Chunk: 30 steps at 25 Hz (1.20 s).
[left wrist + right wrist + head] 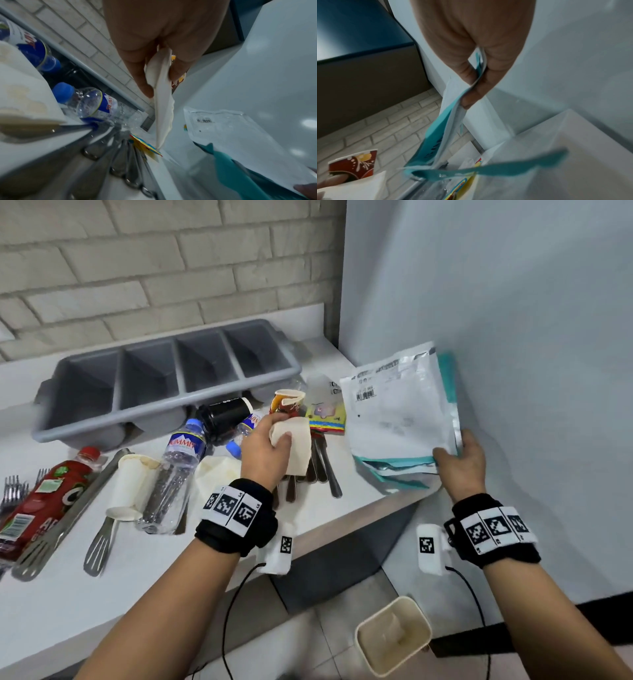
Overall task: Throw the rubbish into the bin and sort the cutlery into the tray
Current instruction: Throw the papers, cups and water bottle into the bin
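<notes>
My left hand (278, 434) hovers over the middle of the counter and grips a folded white napkin (298, 446) together with a crumpled red patterned paper cup (286, 402). In the left wrist view the hand (162, 83) pinches the napkin (163, 115), which hangs down. My right hand (449, 451) pinches a stack of white and teal plastic mailer bags (400, 419) at the counter's right corner; its grip (471, 92) shows on the bags (447, 128). The grey four-compartment cutlery tray (205, 397) stands at the back. A beige bin (394, 635) sits on the floor below.
Several dark-handled knives and spoons (327, 470) lie under my left hand. Forks (13, 491), tongs (68, 518) and a slotted turner (99, 546) lie at the left. Water bottles (178, 467), a red bottle (44, 501), a black cup (224, 414), a white cup (132, 484) and a colourful packet (327, 416) clutter the counter.
</notes>
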{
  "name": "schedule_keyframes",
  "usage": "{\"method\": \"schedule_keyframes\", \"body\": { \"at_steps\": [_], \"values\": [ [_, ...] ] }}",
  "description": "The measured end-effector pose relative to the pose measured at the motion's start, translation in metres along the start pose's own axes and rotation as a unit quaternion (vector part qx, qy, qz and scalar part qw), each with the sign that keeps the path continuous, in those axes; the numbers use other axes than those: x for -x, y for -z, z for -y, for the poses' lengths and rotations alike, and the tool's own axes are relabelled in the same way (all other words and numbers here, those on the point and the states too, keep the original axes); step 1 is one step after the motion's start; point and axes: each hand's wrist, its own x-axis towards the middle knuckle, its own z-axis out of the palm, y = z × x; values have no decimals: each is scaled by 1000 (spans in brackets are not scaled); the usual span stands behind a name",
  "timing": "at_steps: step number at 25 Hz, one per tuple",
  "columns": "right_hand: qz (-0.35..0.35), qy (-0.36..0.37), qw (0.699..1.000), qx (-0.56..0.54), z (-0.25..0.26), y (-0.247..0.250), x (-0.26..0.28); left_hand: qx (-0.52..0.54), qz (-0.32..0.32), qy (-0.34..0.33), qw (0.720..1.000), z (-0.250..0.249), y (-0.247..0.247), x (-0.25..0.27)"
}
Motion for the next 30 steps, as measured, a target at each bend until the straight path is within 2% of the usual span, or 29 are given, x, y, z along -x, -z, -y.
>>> {"method": "schedule_keyframes", "body": {
  "at_steps": [3,8,11,14,16,17,21,24,28,30],
  "values": [
    [-34,13,996,-83,7,14,31,68,28,5,997,-3,-4,17],
    [-149,-39,981,-120,-18,43,122,156,133,14,979,7,-11,65],
    [-222,-79,968,-90,-53,57,183,132,211,-10,968,21,-14,97],
    [-259,-142,952,-85,-93,65,237,81,303,-33,949,48,-27,125],
    [-268,-189,942,-67,-123,68,261,37,341,-61,937,68,-44,141],
    [-269,-207,939,-58,-140,69,270,24,359,-54,932,79,-54,148],
    [-265,-275,924,-18,-206,58,286,-16,414,0,910,130,-104,171],
    [-255,-331,908,39,-269,45,287,-65,436,30,897,183,-162,186],
    [-204,-417,882,84,-357,24,276,-130,451,96,878,262,-241,202],
    [-171,-437,877,104,-406,13,266,-161,461,127,863,310,-282,207]
  ]
}}
